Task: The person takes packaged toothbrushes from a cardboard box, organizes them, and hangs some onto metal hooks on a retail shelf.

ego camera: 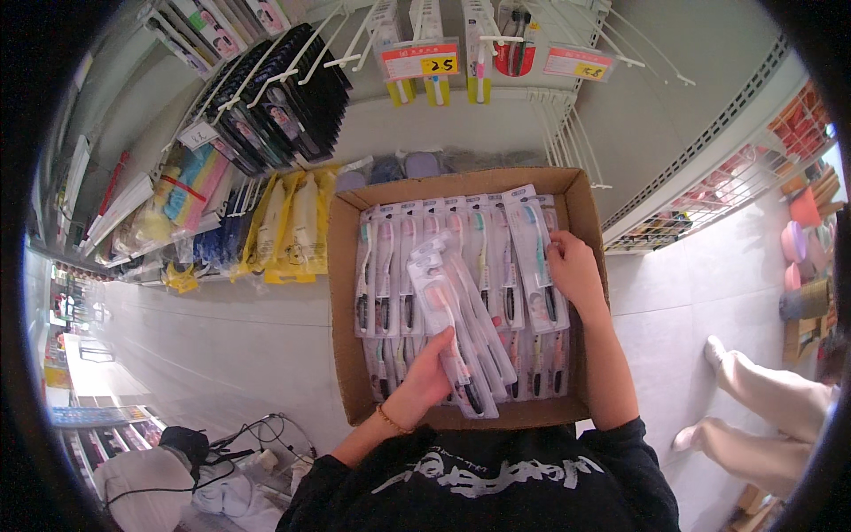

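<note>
An open cardboard box [346,319] is in front of my body, filled with rows of toothbrushes in clear packs [383,266]. My left hand [432,372] is closed around a small stack of packaged toothbrushes [442,299], held tilted above the others. At the box's right side, my right hand [573,266] pinches the edge of one packaged toothbrush with a teal head [532,226]. That pack leans at a slant over the row beneath it. Part of the lower row is hidden by my left hand and its stack.
White wire hooks [492,40] carry more packaged toothbrushes above the box. Dark packs [286,113] and yellow packages [299,219] hang at left. A person's legs [764,399] are at right. A bag with cables [153,472] is at lower left.
</note>
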Tool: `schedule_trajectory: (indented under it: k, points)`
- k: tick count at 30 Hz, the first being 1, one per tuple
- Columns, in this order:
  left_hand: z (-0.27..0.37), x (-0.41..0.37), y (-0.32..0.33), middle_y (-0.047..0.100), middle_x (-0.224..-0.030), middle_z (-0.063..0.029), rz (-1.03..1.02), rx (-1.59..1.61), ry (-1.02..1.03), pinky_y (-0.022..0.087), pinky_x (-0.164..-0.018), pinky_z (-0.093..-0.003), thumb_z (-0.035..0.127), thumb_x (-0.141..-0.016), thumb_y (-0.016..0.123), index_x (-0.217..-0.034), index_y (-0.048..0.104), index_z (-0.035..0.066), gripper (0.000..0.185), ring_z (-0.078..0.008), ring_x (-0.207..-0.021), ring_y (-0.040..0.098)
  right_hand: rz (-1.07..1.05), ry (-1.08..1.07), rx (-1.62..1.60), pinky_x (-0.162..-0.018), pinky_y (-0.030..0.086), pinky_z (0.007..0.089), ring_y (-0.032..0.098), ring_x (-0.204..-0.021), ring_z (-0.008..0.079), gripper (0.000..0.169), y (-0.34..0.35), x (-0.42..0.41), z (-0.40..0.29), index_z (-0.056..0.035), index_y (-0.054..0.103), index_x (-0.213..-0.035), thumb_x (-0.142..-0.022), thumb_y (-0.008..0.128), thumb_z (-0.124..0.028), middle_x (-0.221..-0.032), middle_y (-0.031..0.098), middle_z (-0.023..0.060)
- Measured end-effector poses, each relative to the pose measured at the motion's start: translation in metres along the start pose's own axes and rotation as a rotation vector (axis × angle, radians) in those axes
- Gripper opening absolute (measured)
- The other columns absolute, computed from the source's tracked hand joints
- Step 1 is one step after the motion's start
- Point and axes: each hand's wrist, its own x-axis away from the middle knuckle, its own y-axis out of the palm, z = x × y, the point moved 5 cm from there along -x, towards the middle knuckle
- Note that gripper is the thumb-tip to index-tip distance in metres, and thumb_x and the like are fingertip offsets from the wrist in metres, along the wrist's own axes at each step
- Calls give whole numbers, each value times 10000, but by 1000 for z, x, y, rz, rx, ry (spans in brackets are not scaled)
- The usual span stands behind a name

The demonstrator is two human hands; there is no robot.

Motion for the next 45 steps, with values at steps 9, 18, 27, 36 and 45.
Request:
schedule_trajectory:
  k: [9, 18, 27, 36, 45]
  points:
    - [-1, 3, 5, 443, -1373, -151, -108, -36, -28, 381, -1034, -463, 268, -939, 457, -1392, 306, 9, 542, -322, -1200, 499, -64, 17, 128, -767, 493, 419, 631, -868, 390, 247, 8, -2, 8, 50, 601, -1002, -823, 559, -114, -881, 641, 259]
    - [81, 40, -19, 526, -1258, -161, 179, -227, 384, 480, -922, -468, 148, -889, 519, -1335, 359, 0, 496, -316, -1117, 558, -141, 54, -48, -823, 471, 453, 587, -952, 431, 270, 22, -12, 45, 62, 563, -1079, -844, 534, -67, -962, 617, 285]
    - [140, 40, -71, 538, -1208, -173, 313, -263, 551, 494, -898, -465, 186, -898, 552, -1293, 393, -28, 476, -325, -1043, 595, -140, 32, 65, -832, 464, 470, 583, -942, 437, 256, 12, -8, 18, 50, 599, -1025, -818, 528, -82, -941, 614, 293]
    - [151, 40, -81, 560, -1165, -168, 357, -362, 608, 511, -860, -450, 195, -891, 568, -1278, 400, -31, 478, -305, -992, 609, -224, 103, -116, -851, 455, 425, 587, -970, 401, 232, 29, -16, 52, 79, 580, -985, -833, 536, -92, -988, 612, 276]
    - [144, 38, -58, 600, -1080, -194, 337, -433, 563, 514, -848, -447, 211, -881, 584, -1254, 403, -49, 490, -328, -937, 635, -214, 133, -152, -863, 457, 430, 588, -981, 404, 260, 37, -17, 61, 65, 589, -1007, -818, 531, -105, -986, 613, 283]
